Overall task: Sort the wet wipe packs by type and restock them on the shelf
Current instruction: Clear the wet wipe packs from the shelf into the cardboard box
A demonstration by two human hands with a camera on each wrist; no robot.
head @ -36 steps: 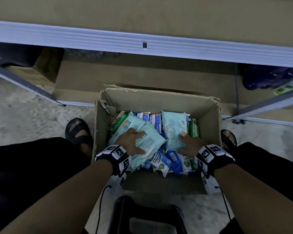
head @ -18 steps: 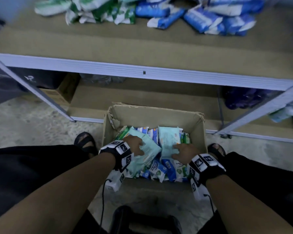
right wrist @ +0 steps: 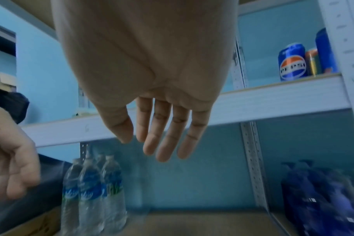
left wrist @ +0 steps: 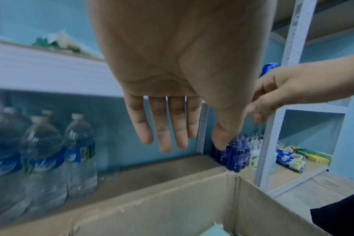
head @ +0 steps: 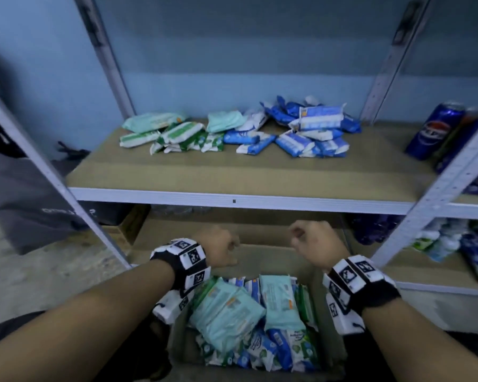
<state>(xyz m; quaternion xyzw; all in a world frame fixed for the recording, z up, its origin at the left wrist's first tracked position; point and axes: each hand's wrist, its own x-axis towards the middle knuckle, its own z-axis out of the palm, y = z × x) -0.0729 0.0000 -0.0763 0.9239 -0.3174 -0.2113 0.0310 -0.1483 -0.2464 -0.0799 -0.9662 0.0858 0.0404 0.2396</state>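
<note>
While both hands are hanging empty above the cardboard box, the left hand and the right hand are staying well apart, with open air between them and the front edge of the shelf just ahead. In the wrist views the left hand's fingers are hanging straight and slightly spread, and the right hand's fingers are hanging loose and relaxed, holding nothing. From the head view both look loosely curled.

The box is sitting low, in front of the shelf, and wet wipe packs are filling it: pale teal ones lying on top, blue-and-white and green ones packed under them. On the shelf board, more packs are lying toward the back edge: green packs at the left, blue packs at the right, and two pale teal packs behind them. The front half of the board is lying bare.

A blue can is standing near the right end of the shelf; the right wrist view is showing its Pepsi logo plainly. Print on the packs is too blurred to read.

Only the wrist views are showing the water bottles with blue labels standing on the bottom shelf behind the box, and the left wrist view alone is showing boxed goods in the next bay.
</note>
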